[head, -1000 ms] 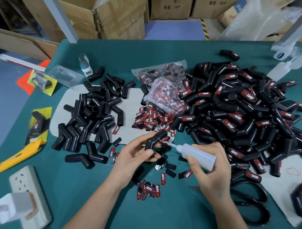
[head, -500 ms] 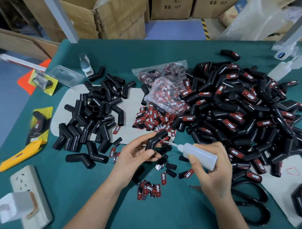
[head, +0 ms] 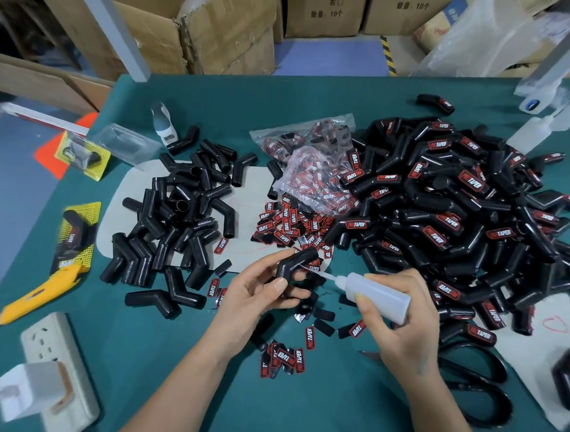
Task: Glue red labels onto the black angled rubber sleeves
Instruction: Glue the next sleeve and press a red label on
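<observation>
1. The black angled rubber sleeve in hand is held just above the teal table, near its front middle. The left hand pinches it between thumb and curled fingers; no label shows on it.
2. The right hand wraps its fingers round a translucent plastic squeeze bottle of glue, whose thin nozzle points at the sleeve's upper arm. Whether the tip touches the rubber cannot be told.
3. This looks like the gluing step; the label is yet to be pressed on.
4. Loose red-and-black labels lie scattered just beyond the hands, with a small cluster in front.
5. To the left, a pile of bare black sleeves waits, apparently unlabelled.
6. To the right, a much larger heap of labelled sleeves suggests the job is well past halfway.
</observation>
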Action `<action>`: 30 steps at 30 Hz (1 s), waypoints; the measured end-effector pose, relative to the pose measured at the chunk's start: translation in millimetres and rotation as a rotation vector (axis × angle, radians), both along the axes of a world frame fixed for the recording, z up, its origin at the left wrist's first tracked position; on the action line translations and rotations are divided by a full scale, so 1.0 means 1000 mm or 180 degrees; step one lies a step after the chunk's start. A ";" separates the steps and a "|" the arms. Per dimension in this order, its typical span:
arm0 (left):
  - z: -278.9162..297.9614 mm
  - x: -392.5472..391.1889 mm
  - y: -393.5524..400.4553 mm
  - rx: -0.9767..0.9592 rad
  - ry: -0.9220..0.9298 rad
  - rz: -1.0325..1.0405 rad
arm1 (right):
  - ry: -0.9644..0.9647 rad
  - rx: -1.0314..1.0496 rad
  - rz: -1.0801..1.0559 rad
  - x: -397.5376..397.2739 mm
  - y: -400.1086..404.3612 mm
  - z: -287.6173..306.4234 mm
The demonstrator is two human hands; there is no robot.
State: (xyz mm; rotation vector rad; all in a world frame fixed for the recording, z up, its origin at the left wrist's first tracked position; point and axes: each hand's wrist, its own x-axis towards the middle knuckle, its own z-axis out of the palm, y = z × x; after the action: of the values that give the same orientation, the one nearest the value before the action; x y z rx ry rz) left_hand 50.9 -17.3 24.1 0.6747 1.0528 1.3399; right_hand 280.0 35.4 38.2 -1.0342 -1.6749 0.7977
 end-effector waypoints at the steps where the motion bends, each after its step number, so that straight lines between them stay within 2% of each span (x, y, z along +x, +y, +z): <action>1: 0.000 0.000 0.000 -0.0006 -0.0014 -0.0005 | 0.0008 0.0000 -0.0001 0.000 0.000 0.000; 30: 0.000 -0.001 -0.001 0.0015 -0.0014 -0.0025 | -0.0019 0.0018 -0.0006 0.000 -0.001 0.000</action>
State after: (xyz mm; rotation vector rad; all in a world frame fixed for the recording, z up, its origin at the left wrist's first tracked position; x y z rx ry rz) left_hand 50.1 -18.0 24.2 0.6785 1.0429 1.3369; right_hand 279.7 34.5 38.6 -1.0351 -1.6799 0.7889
